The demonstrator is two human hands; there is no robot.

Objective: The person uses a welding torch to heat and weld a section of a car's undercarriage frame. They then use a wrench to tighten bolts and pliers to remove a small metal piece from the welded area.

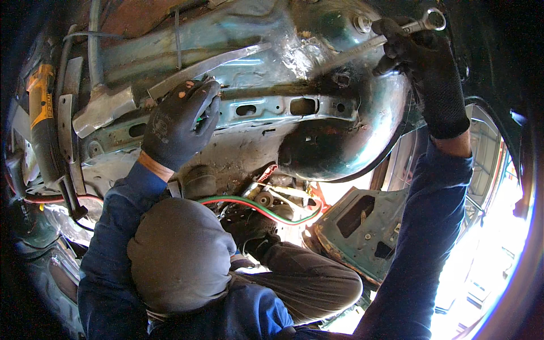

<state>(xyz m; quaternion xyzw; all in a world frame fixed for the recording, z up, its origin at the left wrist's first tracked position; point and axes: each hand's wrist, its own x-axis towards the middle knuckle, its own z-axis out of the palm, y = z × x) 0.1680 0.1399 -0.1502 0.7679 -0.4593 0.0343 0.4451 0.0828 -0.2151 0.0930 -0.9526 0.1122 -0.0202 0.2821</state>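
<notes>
The left side is crowded by a power tool [42,105] and a hammer [105,110]; the left hand [178,123] is curled by a slotted rail [266,108], its hold indiscernible. A wrench [418,26] is gripped in the right hand [428,76], above a bright opening [481,249].

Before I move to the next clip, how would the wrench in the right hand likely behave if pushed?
The wrench should stay stiff, since it looks like one straight, solid piece of metal. That metal probably makes it heavy for its slim shape. Its smooth, shiny surface might slip, though the right hand is gloved, which likely helps.
</notes>
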